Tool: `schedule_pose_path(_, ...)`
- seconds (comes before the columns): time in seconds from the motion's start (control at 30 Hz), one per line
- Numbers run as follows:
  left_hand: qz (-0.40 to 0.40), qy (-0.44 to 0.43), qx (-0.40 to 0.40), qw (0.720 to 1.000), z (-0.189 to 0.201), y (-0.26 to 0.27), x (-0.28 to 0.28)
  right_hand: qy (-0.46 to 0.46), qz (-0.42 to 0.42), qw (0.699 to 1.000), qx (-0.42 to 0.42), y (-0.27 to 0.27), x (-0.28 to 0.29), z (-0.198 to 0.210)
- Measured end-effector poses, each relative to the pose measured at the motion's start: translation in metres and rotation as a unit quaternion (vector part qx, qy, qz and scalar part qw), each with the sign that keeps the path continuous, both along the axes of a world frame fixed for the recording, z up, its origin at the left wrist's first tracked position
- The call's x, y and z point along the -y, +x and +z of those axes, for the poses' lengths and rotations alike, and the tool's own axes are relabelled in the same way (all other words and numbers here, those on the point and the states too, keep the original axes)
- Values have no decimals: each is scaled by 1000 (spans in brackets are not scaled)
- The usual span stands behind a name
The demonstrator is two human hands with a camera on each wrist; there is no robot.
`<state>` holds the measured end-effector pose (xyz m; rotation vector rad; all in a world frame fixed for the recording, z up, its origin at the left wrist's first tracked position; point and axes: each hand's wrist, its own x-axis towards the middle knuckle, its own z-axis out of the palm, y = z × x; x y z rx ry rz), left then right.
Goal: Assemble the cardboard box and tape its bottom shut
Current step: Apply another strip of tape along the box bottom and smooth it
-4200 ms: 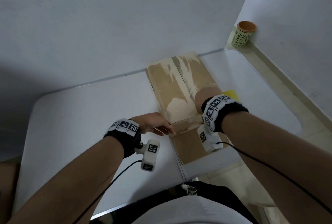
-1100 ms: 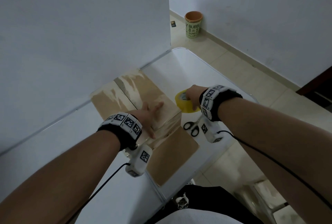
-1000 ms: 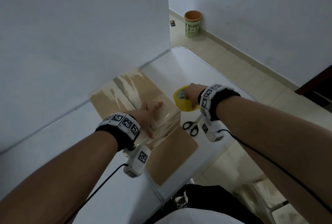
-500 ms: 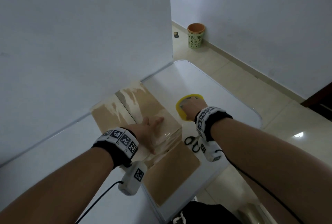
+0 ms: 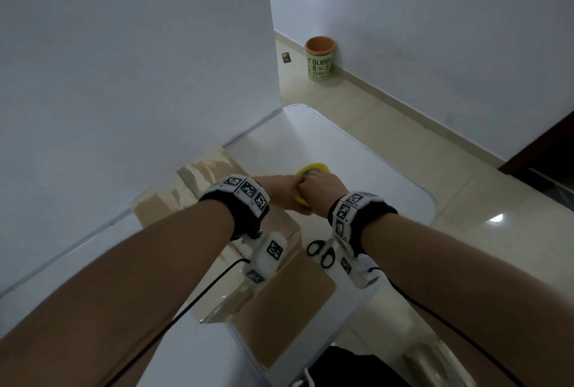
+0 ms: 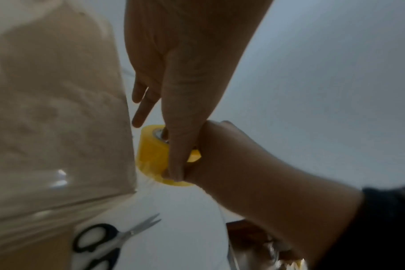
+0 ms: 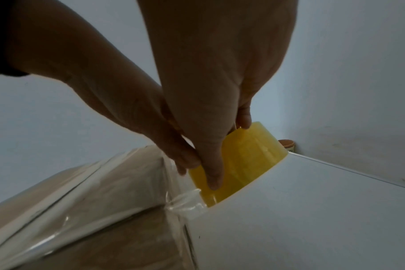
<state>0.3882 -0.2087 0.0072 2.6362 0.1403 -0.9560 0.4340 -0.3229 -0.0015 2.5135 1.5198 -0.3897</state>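
On the near part of the bench [image 5: 366,157], a loose flap of the box [image 5: 279,309] lies flat and the scissors [image 5: 321,251] rest just beside it. The box stands upside down with clear tape already over its bottom. Half a second ago the left hand [image 5: 281,192] pressed flat on this bottom; now it has moved to the yellow tape roll [image 7: 247,160] just beside the box and pinches it, while the right hand [image 5: 323,191] clamps its fingers [image 7: 213,175] around the roll. I judge the strip is laid and must next be cut.
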Motion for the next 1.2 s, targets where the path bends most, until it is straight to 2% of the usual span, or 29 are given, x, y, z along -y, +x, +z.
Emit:
schedule_pose_path(0.07, 20, -32, -19, 999, -5, 3, 1, 13, -1, 1000, 0, 2, 4, 0)
schedule_pose_path(0.27, 74, -103, 2, 992, -13, 4, 2, 37, 36, 999, -1, 7, 13, -10)
schedule_pose_path(0.37, 71, -105, -12, 992, -17, 4, -1, 22, -3, 998, -66, 15, 20, -22)
schedule_pose_path(0.43, 76, -114, -16, 990, -19, 4, -1, 82, -33, 989, -120, 19, 30, -23)
schedule_pose_path(0.47, 84, -121, -13, 989, -21, 4, 0, 140, -57, 979, -137, 22, 36, -24)
schedule_pose_path(0.53, 103, -136, -5, 985, -24, 4, -1, 272, -151, 940, -138, 26, 48, -26)
schedule_pose_path(0.6, 129, -164, -1, 978, -26, 3, -1, 327, -281, 893, -128, 33, 61, -32)
schedule_pose_path(0.63, 144, -183, -1, 972, -26, 3, -1, 298, -344, 880, -134, 35, 68, -37)
schedule_pose_path(0.7, 165, -216, 3, 962, -25, 3, -2, 155, -398, 889, -168, 34, 77, -52)
schedule_pose_path(0.77, 176, -234, 12, 956, -25, 2, -3, 20, -351, 909, -222, 22, 77, -67)
schedule_pose_path(0.83, 184, -246, 20, 952, -26, 1, -4, -48, -296, 912, -280, 3, 70, -79)
schedule_pose_path(0.9, 195, -256, 26, 946, -28, 0, -5, -80, -256, 909, -319, -15, 63, -93)
schedule_pose_path(1.0, 206, -272, 25, 939, -29, 0, -5, -101, -232, 909, -330, -29, 58, -110)
schedule_pose_path(1.1, 208, -280, 16, 937, -31, 0, -5, -124, -220, 929, -269, -29, 60, -119)
schedule_pose_path(1.2, 215, -287, 14, 934, -32, 0, -6, -113, -250, 941, -199, -22, 73, -127)
